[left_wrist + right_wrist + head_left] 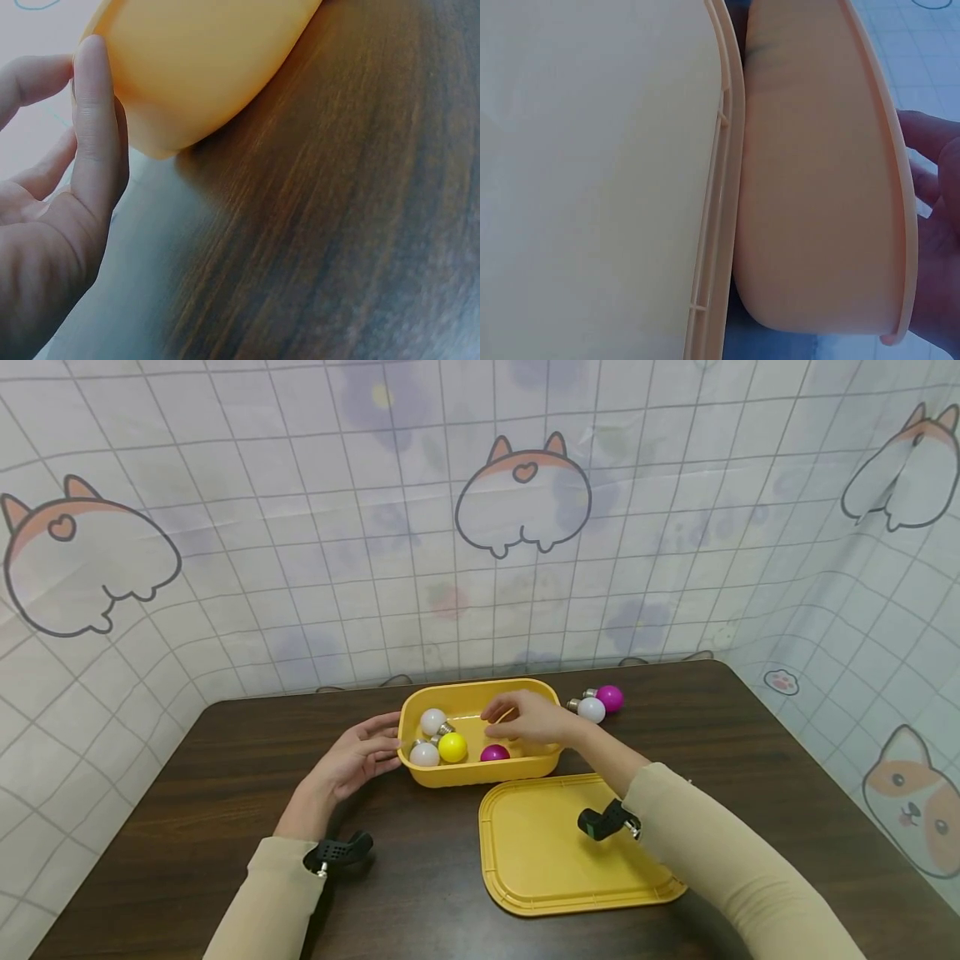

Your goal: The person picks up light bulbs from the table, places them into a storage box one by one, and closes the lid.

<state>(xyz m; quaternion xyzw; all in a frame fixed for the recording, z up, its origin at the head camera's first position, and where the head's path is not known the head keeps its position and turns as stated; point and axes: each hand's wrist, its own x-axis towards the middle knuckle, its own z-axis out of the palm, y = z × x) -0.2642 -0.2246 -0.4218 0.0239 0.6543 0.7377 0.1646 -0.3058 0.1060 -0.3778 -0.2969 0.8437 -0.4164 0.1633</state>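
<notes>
A yellow plastic box [465,772] sits near the back of the table with small light bulbs in it. On its left side lie a white bulb [432,721], a second white bulb [424,754] and a yellow bulb [452,747]. A magenta bulb [495,752] rests near the front wall. My left hand [362,755] touches the box's left end from outside, its fingers and thumb extended. Reaching over the right side, my right hand [528,718] has its fingers bent down inside the box. Thumb and forefinger are apart, with no bulb visible between them.
A flat yellow lid [555,852] lies in front of the box, under my right forearm. Behind that arm, a white bulb [592,710] and another magenta bulb [611,698] lie on the dark wooden table [420,877]. A patterned curtain [300,568] stands behind.
</notes>
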